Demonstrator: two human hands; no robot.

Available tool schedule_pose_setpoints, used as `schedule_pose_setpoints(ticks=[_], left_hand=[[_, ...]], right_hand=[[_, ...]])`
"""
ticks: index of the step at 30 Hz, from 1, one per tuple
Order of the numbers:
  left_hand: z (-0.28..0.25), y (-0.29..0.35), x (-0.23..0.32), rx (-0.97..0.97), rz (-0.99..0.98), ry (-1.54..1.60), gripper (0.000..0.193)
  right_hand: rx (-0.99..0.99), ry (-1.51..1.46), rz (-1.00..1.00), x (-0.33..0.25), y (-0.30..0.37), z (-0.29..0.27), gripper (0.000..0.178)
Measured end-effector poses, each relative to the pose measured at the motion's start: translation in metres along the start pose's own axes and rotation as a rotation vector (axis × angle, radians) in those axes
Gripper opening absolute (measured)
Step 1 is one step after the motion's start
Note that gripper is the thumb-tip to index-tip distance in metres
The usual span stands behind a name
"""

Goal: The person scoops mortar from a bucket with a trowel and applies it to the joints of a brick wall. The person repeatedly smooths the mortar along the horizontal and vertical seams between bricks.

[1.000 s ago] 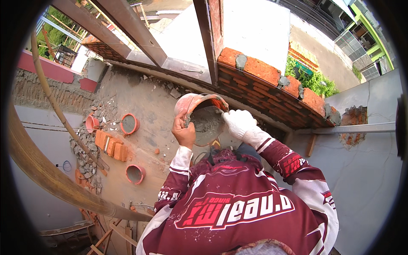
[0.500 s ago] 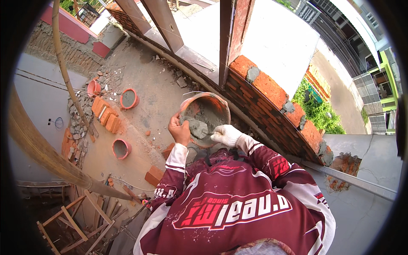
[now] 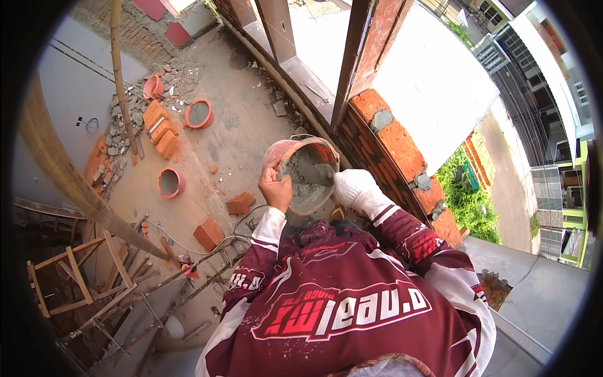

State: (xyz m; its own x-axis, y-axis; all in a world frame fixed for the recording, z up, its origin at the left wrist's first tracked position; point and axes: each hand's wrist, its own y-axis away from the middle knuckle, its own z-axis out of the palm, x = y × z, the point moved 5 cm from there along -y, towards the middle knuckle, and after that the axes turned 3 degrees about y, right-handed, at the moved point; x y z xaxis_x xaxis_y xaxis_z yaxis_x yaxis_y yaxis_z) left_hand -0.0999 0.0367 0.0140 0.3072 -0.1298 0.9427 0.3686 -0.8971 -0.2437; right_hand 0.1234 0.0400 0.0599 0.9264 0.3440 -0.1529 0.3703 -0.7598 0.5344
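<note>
An orange bucket (image 3: 279, 152) with a wire handle is tipped toward me, grey mortar (image 3: 306, 168) inside it. My left hand (image 3: 276, 188), bare, grips the bucket's left rim, thumb on the near side. My right hand (image 3: 355, 188), in a white knitted glove, is closed at the right rim. It holds a trowel whose blade is sunk in or coated with mortar by the bucket's right wall; the handle is hidden by the glove.
Right of the bucket runs a low brick wall (image 3: 400, 147) topped with mortar dabs, beside an upright post (image 3: 352, 63). Mortar buckets (image 3: 200, 114) and stacked bricks (image 3: 161, 131) stand on the floor at left. Bamboo poles (image 3: 117, 75) and a wooden frame (image 3: 78, 276) are also at left.
My right hand has moved right and slightly nearer, and the trowel blade has gone from the bucket's near left to its right wall. My left hand still grips the rim. The view has shifted.
</note>
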Motion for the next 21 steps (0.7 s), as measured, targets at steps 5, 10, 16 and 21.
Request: schedule_pose_setpoints(ticks=[5, 10, 16, 21], left_hand=[[-0.015, -0.016, 0.004, -0.029, 0.038, 0.086, 0.017], [-0.044, -0.024, -0.030, -0.033, -0.209, 0.125, 0.015], [-0.069, -0.018, -0.083, 0.169, -0.432, 0.407, 0.019], [-0.085, -0.004, -0.096, 0.273, -0.574, 0.221, 0.029]], right_hand=[[-0.031, -0.242, -0.099, -0.032, -0.044, 0.042, 0.034], [0.105, -0.675, -0.159, -0.062, -0.057, 0.076, 0.037], [0.193, -0.803, -0.071, -0.059, -0.038, 0.065, 0.033], [0.203, -0.491, 0.031, -0.022, -0.021, 0.056, 0.034]])
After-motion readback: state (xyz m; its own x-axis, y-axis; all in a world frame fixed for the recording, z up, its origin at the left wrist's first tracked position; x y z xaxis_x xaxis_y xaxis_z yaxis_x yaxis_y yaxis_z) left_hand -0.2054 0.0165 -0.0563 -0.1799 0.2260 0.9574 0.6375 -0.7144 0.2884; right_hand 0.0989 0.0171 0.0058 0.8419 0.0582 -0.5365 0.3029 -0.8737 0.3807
